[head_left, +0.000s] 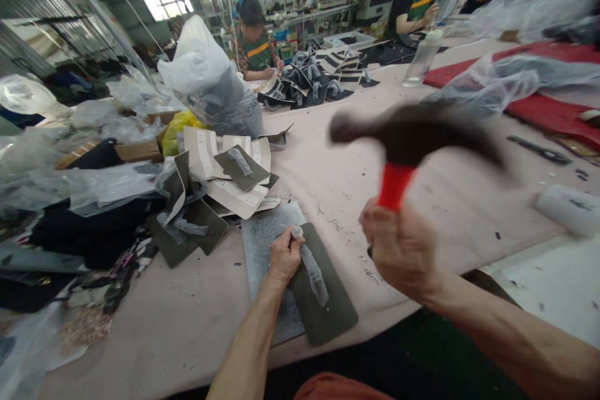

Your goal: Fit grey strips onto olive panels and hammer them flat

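Note:
My right hand is closed around the red handle of a claw hammer, raised over the table and blurred by motion. My left hand pinches a short punch with a round, pale top; its lower end is hidden by my fingers. The punch stands at the upper end of a plastic-wrapped strap handle on a dark olive panel. Beneath the panel lies a grey metal plate, its surface speckled with marks.
Left of the plate, panels with wrapped handles are piled up, beside a large stuffed plastic bag. A clear bottle stands farther back. More panels lie before a seated person. A white roll sits at right.

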### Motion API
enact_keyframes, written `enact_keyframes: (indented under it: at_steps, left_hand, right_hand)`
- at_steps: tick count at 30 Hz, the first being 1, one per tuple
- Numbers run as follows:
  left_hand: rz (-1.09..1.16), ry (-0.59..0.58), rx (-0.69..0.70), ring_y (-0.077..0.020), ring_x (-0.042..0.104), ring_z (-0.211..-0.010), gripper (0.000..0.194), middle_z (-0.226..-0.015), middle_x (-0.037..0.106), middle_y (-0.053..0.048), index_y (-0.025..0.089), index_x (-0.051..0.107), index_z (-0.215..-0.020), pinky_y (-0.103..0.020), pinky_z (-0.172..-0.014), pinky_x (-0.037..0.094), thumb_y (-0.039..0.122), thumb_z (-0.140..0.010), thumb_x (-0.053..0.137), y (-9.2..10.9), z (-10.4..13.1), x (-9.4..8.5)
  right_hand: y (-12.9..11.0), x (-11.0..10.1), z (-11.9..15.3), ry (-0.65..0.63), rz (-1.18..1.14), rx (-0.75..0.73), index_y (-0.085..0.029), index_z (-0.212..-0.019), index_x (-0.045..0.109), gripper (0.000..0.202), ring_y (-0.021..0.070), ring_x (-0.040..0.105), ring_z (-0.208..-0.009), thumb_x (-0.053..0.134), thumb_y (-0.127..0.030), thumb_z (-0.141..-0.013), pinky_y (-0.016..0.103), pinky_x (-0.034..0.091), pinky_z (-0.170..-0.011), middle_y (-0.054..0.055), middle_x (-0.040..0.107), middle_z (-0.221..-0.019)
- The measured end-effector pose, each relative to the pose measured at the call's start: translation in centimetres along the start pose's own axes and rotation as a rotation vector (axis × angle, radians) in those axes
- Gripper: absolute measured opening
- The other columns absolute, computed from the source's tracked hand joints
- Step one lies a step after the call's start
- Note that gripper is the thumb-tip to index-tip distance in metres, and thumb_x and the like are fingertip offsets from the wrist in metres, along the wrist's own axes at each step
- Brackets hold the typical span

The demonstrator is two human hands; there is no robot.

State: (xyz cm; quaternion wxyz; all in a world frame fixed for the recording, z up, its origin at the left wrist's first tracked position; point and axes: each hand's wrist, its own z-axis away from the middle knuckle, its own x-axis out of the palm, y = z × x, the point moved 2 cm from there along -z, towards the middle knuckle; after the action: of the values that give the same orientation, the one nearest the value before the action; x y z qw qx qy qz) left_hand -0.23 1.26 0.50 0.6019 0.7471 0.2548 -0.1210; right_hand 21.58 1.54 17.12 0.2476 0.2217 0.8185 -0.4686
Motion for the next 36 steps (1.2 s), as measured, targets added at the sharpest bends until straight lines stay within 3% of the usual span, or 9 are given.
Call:
enact_keyframes:
  at_steps: [5,8,13,18,21,24,27,31,36]
  left_hand:
    - [-0.021,-0.010,-0.002,-0.0187,0.067,-0.077,0.015,-0.083,0.073,-0.003,0.020,0.068,-0.095,-0.028,-0.074,0.050,0.020,-0.085,0.057,0.2,-0.2,-0.1]
    - [0.038,0.000,-0.014,-0.0189,0.069,-0.083,0.018,-0.091,0.075,-0.004,0.020,0.068,-0.099,-0.028,-0.078,0.051,0.019,-0.085,0.057,0.3,-0.2,-0.1]
    - [0.097,-0.002,-0.063,-0.0191,0.070,-0.084,0.016,-0.092,0.076,-0.004,0.020,0.067,-0.098,-0.028,-0.078,0.052,0.021,-0.082,0.062,0.2,-0.2,-0.2]
    - [0.132,0.011,-0.083,-0.0190,0.071,-0.082,0.017,-0.090,0.076,-0.004,0.019,0.068,-0.096,-0.028,-0.077,0.053,0.025,-0.081,0.065,0.0,-0.1,-0.3]
    - [0.147,0.025,-0.117,-0.0184,0.070,-0.081,0.019,-0.089,0.076,-0.004,0.018,0.069,-0.096,-0.027,-0.076,0.054,0.028,-0.079,0.066,0.0,-0.2,-0.2]
    - [0.256,0.110,-0.237,-0.0180,0.070,-0.078,0.025,-0.085,0.075,-0.004,0.017,0.068,-0.093,-0.026,-0.073,0.055,0.034,-0.075,0.071,-0.2,-0.6,0.0]
    - [0.460,0.301,-0.376,-0.0184,0.071,-0.074,0.035,-0.082,0.074,-0.005,0.015,0.065,-0.092,-0.028,-0.070,0.056,0.042,-0.072,0.075,-0.5,-1.2,-0.3]
    - [0.616,0.471,-0.401,-0.0188,0.072,-0.073,0.040,-0.080,0.074,-0.006,0.013,0.061,-0.090,-0.032,-0.073,0.058,0.046,-0.072,0.076,-0.8,-1.1,-2.5]
    - [0.433,0.415,-0.342,-0.0197,0.072,-0.077,0.038,-0.082,0.075,-0.007,0.013,0.065,-0.092,-0.028,-0.073,0.056,0.043,-0.073,0.077,-1.6,1.6,-5.8]
  right_hand:
    - [4.0,3.5,2.5,-0.595,0.345,0.087,-0.020,-0.082,0.054,0.032,0.0123,0.039,-0.044,0.039,-0.042,-0.099,0.030,0.019,-0.049,0.001,0.054,-0.057]
    - [6.7,3.6,2.5,-0.683,0.327,0.278,-0.018,-0.087,0.057,0.037,0.0135,0.049,-0.055,0.032,-0.041,-0.102,0.028,0.027,-0.053,0.004,0.061,-0.068]
    - [11.4,4.7,4.2,-0.654,0.416,0.510,-0.014,-0.090,0.059,0.034,0.0198,0.060,-0.071,0.033,-0.031,-0.100,0.030,0.041,-0.066,0.011,0.065,-0.080]
    - [8.4,6.8,6.2,-0.358,0.336,0.086,-0.012,-0.136,0.044,0.046,0.0316,0.051,-0.118,0.049,-0.023,-0.092,0.046,0.043,-0.097,0.021,0.050,-0.132]
    - [4.7,9.0,7.0,-0.532,0.076,-0.163,-0.022,-0.139,0.044,0.057,0.0248,0.053,-0.114,0.049,-0.008,-0.084,0.040,0.047,-0.095,0.014,0.048,-0.133]
    - [3.5,10.9,7.6,-0.685,0.073,-0.220,-0.024,-0.123,0.058,0.054,0.0215,0.056,-0.100,0.046,0.001,-0.076,0.037,0.051,-0.085,0.011,0.051,-0.123]
    - [4.2,11.9,8.0,-0.653,0.126,-0.237,-0.022,-0.113,0.062,0.046,0.0206,0.057,-0.097,0.043,0.002,-0.079,0.037,0.052,-0.084,0.012,0.052,-0.126]
    - [5.1,11.9,8.5,-0.509,0.066,-0.366,-0.019,-0.117,0.062,0.048,0.0233,0.056,-0.114,0.040,0.004,-0.081,0.038,0.052,-0.093,0.014,0.051,-0.134]
    - [4.3,10.7,8.8,-0.224,-0.018,-0.468,-0.019,-0.128,0.057,0.052,0.0229,0.057,-0.123,0.034,0.001,-0.087,0.039,0.055,-0.095,0.016,0.057,-0.132]
